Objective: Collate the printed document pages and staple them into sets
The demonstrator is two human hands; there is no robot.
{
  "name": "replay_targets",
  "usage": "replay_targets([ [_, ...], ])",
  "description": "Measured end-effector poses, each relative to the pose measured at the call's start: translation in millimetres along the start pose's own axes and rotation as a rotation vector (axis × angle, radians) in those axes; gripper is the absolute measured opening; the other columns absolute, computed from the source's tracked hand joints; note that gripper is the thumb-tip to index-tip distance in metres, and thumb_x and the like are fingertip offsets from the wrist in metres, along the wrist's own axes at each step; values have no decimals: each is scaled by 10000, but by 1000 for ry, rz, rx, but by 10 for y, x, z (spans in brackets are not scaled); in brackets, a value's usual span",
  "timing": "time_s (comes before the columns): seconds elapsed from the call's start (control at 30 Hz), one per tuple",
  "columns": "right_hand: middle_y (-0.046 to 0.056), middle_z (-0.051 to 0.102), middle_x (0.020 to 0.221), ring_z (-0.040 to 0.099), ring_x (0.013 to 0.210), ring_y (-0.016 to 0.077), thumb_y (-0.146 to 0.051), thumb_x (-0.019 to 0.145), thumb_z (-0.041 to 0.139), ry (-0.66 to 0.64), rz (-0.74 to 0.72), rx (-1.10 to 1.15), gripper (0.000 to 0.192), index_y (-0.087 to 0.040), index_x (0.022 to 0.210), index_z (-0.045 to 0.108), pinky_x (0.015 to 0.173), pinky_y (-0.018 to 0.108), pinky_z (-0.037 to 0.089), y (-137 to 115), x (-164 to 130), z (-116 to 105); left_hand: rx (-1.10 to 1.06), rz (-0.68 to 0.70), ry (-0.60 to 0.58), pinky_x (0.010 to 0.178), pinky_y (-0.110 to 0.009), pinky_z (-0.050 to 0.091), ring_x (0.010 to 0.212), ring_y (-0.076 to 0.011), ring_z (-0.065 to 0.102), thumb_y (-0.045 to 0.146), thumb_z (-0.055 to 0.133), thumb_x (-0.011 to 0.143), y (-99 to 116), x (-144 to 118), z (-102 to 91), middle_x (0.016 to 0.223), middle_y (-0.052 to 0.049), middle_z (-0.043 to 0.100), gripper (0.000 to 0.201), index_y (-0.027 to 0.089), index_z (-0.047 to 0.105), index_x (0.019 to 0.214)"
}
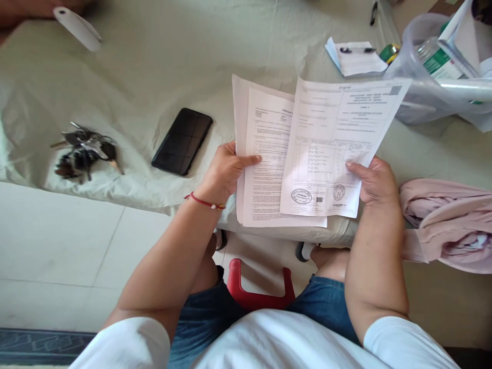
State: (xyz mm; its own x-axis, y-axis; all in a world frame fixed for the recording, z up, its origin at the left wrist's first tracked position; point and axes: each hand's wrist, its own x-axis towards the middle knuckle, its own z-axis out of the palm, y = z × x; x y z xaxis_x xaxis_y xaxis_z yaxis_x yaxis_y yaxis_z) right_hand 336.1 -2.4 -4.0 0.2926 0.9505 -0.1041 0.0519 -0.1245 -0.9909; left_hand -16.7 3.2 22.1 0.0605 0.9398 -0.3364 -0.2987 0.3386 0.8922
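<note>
My left hand grips the left edge of some printed sheets, its thumb lying on top. In my right hand is a printed form with two round stamps near its bottom, pinched at the right edge by the thumb. The form overlaps the right part of the sheets under it. Both sets of paper are held above the front edge of the cloth-covered table. Left of my left hand lies a black phone. The fingers under the papers are mostly hidden.
A bunch of keys lies at the left, with a white roll-shaped object beyond. At the back right are a notepad with a pen and a clear plastic tub. Pink cloth lies right. A red stool shows below.
</note>
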Motion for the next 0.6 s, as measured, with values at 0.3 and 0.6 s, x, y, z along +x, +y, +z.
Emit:
replay_targets([
  [0.3,-15,888,1075,838,1058,351,-309,600,944,7,49,-103,341,-321,931,860,1101,553,651,-22,-17,-122,16,0,-5,1075,-592,685,1231,-438,797,177,954,614,-28,17,-9,1067,-105,875,375,192,794,953],
  [0.6,-21,887,1054,833,1065,334,-263,609,897,152,-2,-115,318,-333,914,841,1055,524,668,34,61,-193,14,22,-11,1048,-604,694,1216,-441,803,187,960,611,-65,50,-28,1068,-98,878,397,194,802,975],
])
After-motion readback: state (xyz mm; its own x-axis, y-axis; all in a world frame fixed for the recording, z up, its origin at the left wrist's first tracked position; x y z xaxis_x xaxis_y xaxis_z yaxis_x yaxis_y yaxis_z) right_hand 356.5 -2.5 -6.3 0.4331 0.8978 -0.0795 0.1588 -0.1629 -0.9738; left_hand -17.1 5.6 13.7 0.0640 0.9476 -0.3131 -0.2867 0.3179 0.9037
